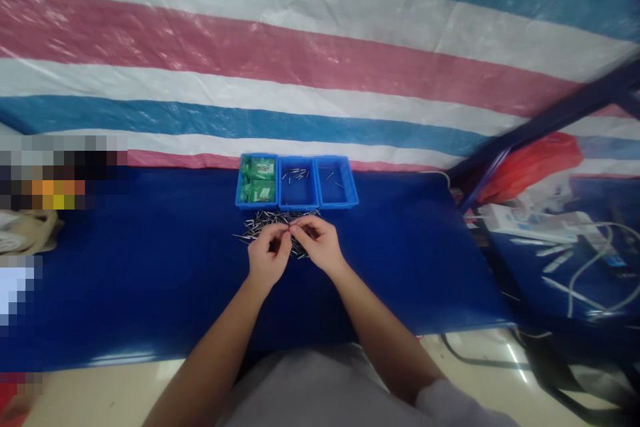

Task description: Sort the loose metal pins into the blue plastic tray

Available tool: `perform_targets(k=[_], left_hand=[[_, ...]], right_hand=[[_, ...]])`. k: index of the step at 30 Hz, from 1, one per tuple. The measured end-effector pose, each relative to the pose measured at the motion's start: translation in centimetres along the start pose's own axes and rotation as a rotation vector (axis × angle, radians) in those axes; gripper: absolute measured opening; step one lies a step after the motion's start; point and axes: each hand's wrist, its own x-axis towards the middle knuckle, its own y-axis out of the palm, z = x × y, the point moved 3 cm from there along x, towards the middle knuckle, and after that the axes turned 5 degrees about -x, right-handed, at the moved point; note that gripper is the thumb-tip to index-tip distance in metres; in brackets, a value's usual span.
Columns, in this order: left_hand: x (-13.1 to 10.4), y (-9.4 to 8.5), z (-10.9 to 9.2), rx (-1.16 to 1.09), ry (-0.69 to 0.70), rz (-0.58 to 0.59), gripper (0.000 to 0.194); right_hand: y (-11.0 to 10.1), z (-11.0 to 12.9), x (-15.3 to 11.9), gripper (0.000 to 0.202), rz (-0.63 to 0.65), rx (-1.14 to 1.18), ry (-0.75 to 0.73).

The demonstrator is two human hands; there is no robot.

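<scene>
Fingertips together, my left hand (269,257) and right hand (320,243) meet over pile of metal rods (265,219) on blue table (150,267); I cannot tell what, if anything, my pinched fingers grip. Pile lies just on my side of three joined bins: left bin (257,207) holding green packets (262,191), middle bin (303,195) and right bin (343,195) few loose rods.

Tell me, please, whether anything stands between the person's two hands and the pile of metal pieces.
Nothing visible does. The left hand and right hand come together over the pile of metal pieces; whether they touch it is unclear. The three blue bins sit beyond the pile, not in between.
</scene>
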Motion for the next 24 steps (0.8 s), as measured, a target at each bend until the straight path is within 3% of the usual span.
perform_targets(k=[6,13,24], left_hand=[[0.04,0.19,0.07,0.012,-0.031,0.007,0.018],[0.08,-0.04,0.15,0.029,-0.066,0.008,0.017],[-0.02,-0.06,0.23,0.027,-0.065,0.013,0.019]], right_hand=[[-0.15,-0.18,0.25,0.021,0.037,0.092,0.108],[-0.27,0.0,-0.05,0.021,0.08,-0.042,0.074],[-0.08,0.58,-0.04,0.039,0.114,-0.076,0.092]])
